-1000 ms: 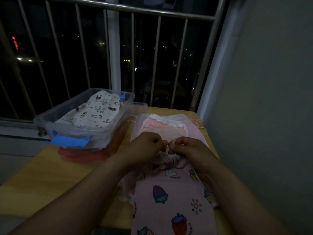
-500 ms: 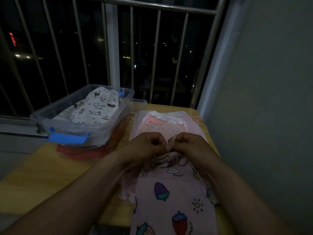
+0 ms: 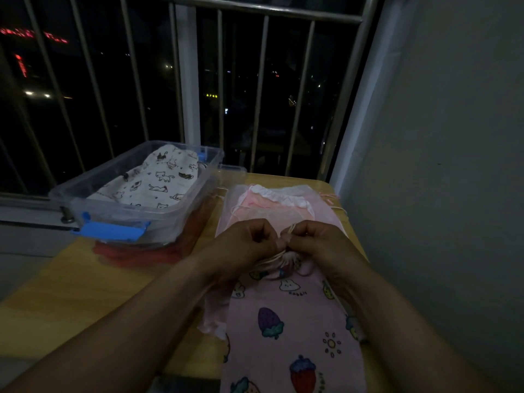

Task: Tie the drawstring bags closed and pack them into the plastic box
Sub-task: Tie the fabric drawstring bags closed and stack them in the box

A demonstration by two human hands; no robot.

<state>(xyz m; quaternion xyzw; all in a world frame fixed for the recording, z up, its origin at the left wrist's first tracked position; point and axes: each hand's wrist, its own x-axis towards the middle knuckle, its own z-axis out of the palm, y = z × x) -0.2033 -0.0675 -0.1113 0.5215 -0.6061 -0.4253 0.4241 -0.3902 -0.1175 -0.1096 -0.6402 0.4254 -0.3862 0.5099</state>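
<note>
A pink drawstring bag (image 3: 292, 330) printed with strawberries lies on the wooden table in front of me, its mouth gathered. My left hand (image 3: 246, 245) and my right hand (image 3: 317, 242) meet at that mouth, each pinching the pale drawstring (image 3: 289, 231) between curled fingers. Beyond my hands lies a stack of flat pink and white bags (image 3: 278, 205). A clear plastic box (image 3: 136, 214) with a blue latch stands at the left, with a white cat-print bag (image 3: 158, 182) lying inside.
The small wooden table (image 3: 56, 293) ends at a window with metal bars (image 3: 192, 80) behind it. A grey wall (image 3: 439, 165) runs close along the right side. Something red (image 3: 133, 253) lies under the box.
My hands stay at the bag's mouth, working the cord with small finger shifts. The view has tilted slightly.
</note>
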